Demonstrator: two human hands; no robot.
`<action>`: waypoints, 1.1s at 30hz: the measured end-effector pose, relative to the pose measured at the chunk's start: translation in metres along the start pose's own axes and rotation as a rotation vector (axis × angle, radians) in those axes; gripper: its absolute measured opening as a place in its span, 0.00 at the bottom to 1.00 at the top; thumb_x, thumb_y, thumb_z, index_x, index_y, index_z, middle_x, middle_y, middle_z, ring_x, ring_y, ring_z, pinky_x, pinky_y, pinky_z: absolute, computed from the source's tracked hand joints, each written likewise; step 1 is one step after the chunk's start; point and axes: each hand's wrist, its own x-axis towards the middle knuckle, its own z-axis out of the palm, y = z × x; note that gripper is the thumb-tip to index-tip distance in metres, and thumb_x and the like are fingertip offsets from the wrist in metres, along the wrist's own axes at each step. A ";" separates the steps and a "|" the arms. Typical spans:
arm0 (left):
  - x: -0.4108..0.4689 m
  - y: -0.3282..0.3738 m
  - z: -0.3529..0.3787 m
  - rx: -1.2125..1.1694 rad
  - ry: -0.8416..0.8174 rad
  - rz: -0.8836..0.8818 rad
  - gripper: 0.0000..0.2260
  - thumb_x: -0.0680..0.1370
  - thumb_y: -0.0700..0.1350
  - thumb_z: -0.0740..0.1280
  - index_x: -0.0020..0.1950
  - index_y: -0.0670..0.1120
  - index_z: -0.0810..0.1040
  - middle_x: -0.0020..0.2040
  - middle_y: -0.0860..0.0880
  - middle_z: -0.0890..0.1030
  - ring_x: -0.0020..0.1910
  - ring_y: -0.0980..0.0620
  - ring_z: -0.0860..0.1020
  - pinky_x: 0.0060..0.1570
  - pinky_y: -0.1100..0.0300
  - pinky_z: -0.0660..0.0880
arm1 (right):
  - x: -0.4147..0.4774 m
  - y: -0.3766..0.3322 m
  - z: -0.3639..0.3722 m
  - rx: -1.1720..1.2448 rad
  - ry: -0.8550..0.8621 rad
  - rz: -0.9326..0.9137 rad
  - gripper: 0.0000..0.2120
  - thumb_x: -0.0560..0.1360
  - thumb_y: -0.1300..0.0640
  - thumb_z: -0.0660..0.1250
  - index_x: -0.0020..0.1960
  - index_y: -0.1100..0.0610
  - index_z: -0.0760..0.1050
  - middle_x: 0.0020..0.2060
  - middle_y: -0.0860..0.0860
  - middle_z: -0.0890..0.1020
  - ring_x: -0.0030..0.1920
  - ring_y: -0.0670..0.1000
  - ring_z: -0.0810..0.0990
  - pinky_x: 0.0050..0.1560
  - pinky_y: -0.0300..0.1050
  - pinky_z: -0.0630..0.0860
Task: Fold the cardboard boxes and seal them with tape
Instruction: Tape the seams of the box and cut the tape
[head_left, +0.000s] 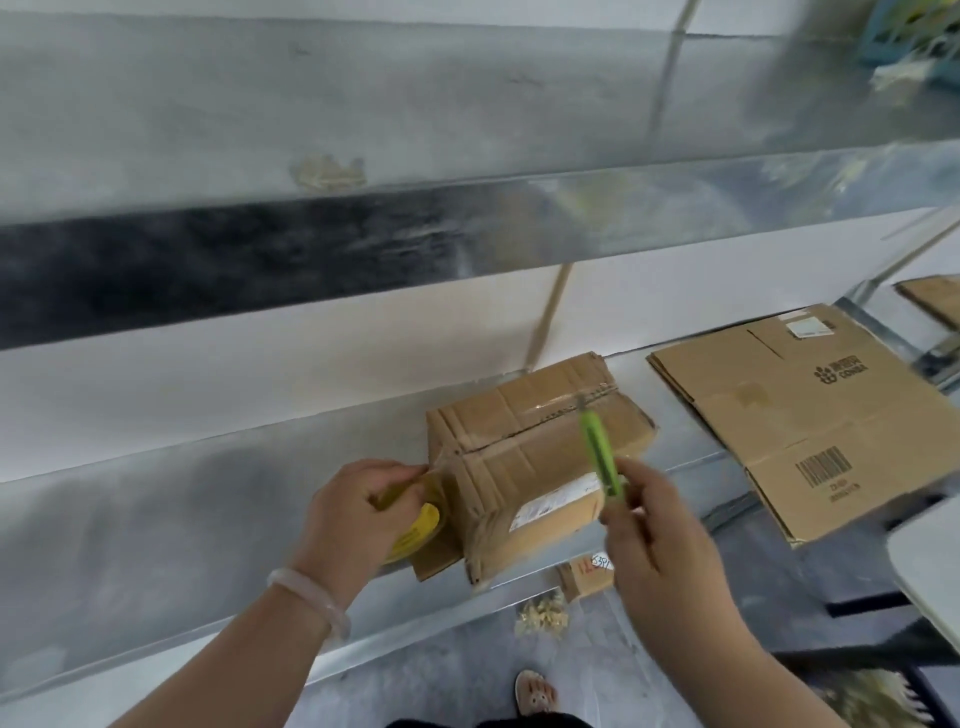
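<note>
A folded cardboard box (524, 457) lies on the metal shelf (156, 509), its top flaps closed with clear tape along the seam and a white label on its near side. My left hand (363, 514) grips a roll of tape with a yellow core (418, 530) against the box's left end. My right hand (660, 540) holds a green utility knife (600, 452) upright, its tip over the taped seam near the box's far right part.
A stack of flattened cardboard boxes (810, 421) lies on the shelf to the right. An upper metal shelf (363, 156) hangs overhead. Below the shelf edge are the floor, paper scraps (540, 616) and a small cardboard piece (587, 574).
</note>
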 end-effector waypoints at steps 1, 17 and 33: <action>-0.001 -0.001 0.000 0.001 -0.002 -0.007 0.13 0.72 0.49 0.74 0.40 0.70 0.79 0.45 0.66 0.80 0.47 0.64 0.77 0.49 0.64 0.73 | -0.009 -0.013 0.007 -0.079 -0.080 -0.069 0.14 0.80 0.54 0.59 0.56 0.33 0.66 0.39 0.44 0.77 0.35 0.44 0.76 0.33 0.39 0.74; -0.001 0.011 -0.001 -0.047 0.001 -0.136 0.03 0.74 0.49 0.71 0.46 0.53 0.84 0.44 0.57 0.82 0.45 0.58 0.78 0.39 0.68 0.73 | -0.009 -0.051 0.081 -0.609 -0.371 -0.113 0.33 0.82 0.58 0.55 0.77 0.38 0.40 0.57 0.46 0.69 0.48 0.48 0.79 0.50 0.42 0.80; 0.006 0.017 -0.004 0.065 0.012 -0.157 0.06 0.75 0.51 0.70 0.49 0.52 0.82 0.46 0.57 0.80 0.42 0.61 0.75 0.35 0.72 0.66 | -0.002 -0.048 0.092 -0.681 -0.396 -0.106 0.37 0.82 0.60 0.58 0.77 0.40 0.36 0.60 0.48 0.70 0.52 0.50 0.79 0.53 0.43 0.78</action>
